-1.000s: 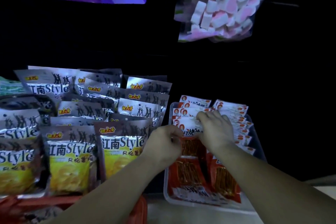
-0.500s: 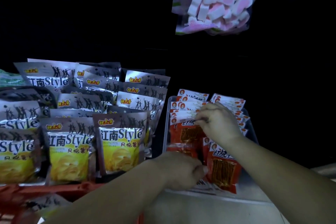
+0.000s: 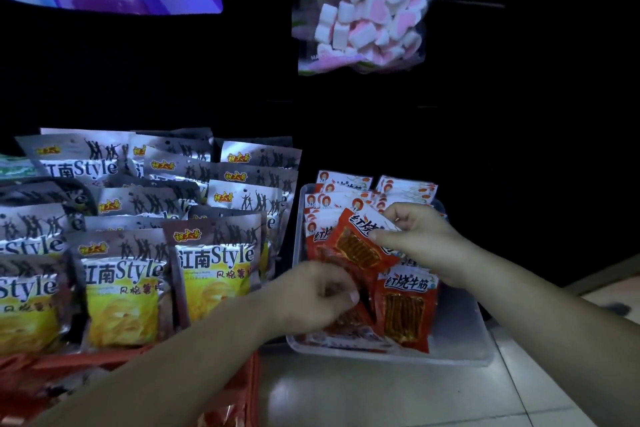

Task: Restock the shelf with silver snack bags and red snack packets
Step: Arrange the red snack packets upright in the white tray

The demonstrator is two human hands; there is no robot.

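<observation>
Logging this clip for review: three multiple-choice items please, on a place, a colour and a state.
1. The red packets sit: A on a hook; B in the clear tray, right of the silver bags; C on the floor.
2. The hanging bag holds sweets coloured: A pink and white; B green; C brown.
3. The right hand: A hangs idle; B lies flat; C pinches a tilted red packet.
Key: B, the tray rim surrounds them; A, the sweets show both colours; C, thumb and fingers clasp its top.
</observation>
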